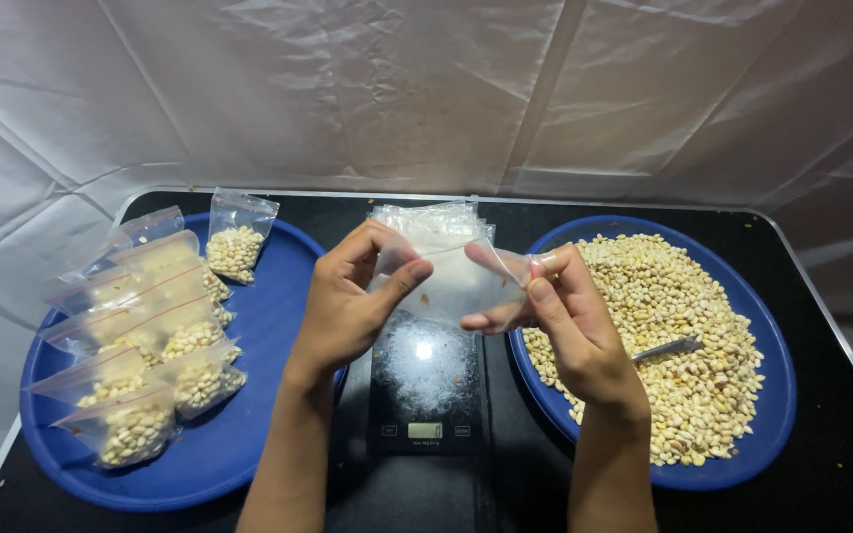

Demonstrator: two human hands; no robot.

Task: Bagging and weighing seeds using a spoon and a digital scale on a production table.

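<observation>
Two blue trays [249, 434] [772, 395], one scale [425, 390], seven filled bags [135, 429].

Scale [425, 380] top edge hidden behind the empty clear bag [456, 271] held between both hands, its display too small to read, spoon [665, 347] right of the right hand [565, 316] half buried in peanuts [683, 336], forearms cut off by the bottom edge, left hand [352, 301] covering the left tray [269, 326] rim

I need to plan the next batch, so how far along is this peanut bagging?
Done: several filled clear bags lie on the left blue tray. In hand: the left hand and right hand hold an empty clear bag above the scale, with spare bags behind. Left: the right blue tray holds a big heap of peanuts with a spoon, so much remains.
</observation>
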